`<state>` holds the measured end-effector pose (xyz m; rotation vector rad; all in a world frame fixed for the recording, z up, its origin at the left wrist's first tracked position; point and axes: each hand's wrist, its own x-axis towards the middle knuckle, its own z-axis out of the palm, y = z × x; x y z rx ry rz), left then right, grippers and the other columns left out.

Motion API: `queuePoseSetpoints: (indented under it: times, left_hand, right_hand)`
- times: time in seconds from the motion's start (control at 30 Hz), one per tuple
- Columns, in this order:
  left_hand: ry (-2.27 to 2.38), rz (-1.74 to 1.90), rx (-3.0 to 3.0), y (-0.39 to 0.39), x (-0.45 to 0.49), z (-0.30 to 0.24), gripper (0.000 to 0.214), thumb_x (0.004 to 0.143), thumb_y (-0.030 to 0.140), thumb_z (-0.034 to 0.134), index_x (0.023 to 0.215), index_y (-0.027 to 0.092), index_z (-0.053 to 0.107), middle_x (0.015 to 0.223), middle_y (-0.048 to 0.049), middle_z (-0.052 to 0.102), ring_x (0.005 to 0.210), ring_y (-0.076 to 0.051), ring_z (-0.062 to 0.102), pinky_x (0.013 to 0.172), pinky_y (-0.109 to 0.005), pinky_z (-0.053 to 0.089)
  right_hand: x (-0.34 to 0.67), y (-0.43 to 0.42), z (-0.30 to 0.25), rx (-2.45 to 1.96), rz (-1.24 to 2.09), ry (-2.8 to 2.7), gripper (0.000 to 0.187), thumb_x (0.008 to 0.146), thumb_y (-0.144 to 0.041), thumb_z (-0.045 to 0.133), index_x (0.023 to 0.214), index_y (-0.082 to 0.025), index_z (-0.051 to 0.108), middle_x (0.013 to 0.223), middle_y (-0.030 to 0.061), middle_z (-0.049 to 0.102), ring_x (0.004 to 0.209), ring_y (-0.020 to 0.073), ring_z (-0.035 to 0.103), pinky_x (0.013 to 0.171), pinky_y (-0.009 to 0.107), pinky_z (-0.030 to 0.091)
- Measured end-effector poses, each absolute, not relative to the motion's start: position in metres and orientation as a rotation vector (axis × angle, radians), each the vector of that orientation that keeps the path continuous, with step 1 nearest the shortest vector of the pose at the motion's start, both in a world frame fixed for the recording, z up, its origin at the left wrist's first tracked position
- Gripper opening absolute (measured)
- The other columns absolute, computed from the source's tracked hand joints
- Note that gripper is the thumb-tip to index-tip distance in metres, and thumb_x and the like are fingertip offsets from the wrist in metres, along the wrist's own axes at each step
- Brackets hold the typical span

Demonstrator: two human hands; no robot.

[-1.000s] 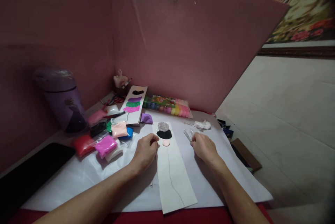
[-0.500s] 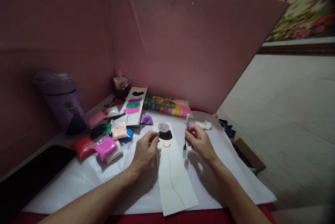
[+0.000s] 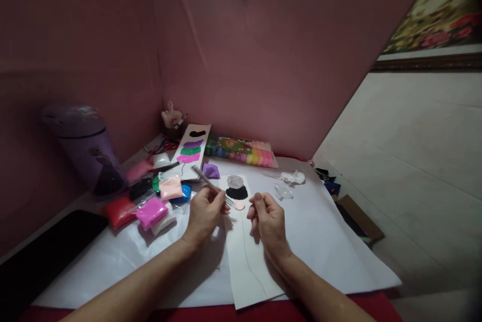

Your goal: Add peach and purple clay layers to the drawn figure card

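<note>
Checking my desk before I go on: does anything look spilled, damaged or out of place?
Nothing spilled or damaged. The clay packets lie in a loose heap left of the strip, and a crumpled white wad sits right of it. The left hand holds a fork over the strip.

Bare left hand [image 3: 205, 211] — bare right hand [image 3: 268, 219]

White paper strip [image 3: 250, 261]: grey, black, peach clay blobs [image 3: 237, 192]; silver fork [image 3: 205, 179]; pink backdrop [image 3: 263, 71].

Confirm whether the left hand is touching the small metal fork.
Touching. The head view shows the left hand pinching the fork by its shaft, tines near the pink clay disc.
</note>
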<state>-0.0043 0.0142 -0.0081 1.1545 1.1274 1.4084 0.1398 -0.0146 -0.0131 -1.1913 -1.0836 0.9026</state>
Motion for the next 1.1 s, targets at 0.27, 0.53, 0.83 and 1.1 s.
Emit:
queuePoseSetpoints:
  times: [0.27,0.53,0.83,1.1]
  left_hand:
    - [1.237,1.340,1.205,0.031,0.002,-0.011,0.020,0.076,0.036,0.060,0.077,0.017,0.054,0.056,0.0000,0.063,0.048,-0.018,0.064,0.044,-0.026,0.050]
    - [1.272,1.259,1.466,0.031,0.008,-0.014,0.019,0.077,0.029,0.058,0.063,0.016,0.056,0.050,0.0004,0.058,0.044,-0.012,0.052,0.044,-0.022,0.037]
    - [1.307,1.213,1.576,0.037,0.007,-0.022,0.012,0.078,0.025,0.055,0.068,0.018,0.055,0.049,0.0027,0.054,0.043,-0.012,0.048,0.046,-0.023,0.034]
    - [1.310,1.244,1.626,0.040,0.005,-0.022,0.008,0.075,0.022,0.052,0.070,0.018,0.056,0.056,0.0028,0.054,0.050,-0.012,0.049,0.052,-0.023,0.036]
  right_hand:
    - [0.135,-0.012,-0.018,-1.246,0.999,-1.075,0.041,0.085,-0.058,0.056,0.074,-0.018,0.055,0.051,-0.0063,0.053,0.032,0.0048,0.037,0.028,0.016,0.027]
    - [0.137,-0.012,-0.019,-1.274,0.977,-1.136,0.040,0.088,-0.054,0.053,0.071,-0.018,0.053,0.050,-0.0053,0.053,0.033,0.0048,0.038,0.030,0.016,0.029]
    - [0.138,-0.011,-0.022,-1.301,0.943,-1.214,0.040,0.088,-0.054,0.053,0.069,-0.019,0.053,0.051,-0.0051,0.054,0.034,0.0052,0.039,0.032,0.017,0.031]
    - [0.139,-0.011,-0.023,-1.331,0.949,-1.225,0.039,0.090,-0.052,0.051,0.072,-0.018,0.055,0.051,-0.0050,0.055,0.035,0.0054,0.040,0.034,0.017,0.031]
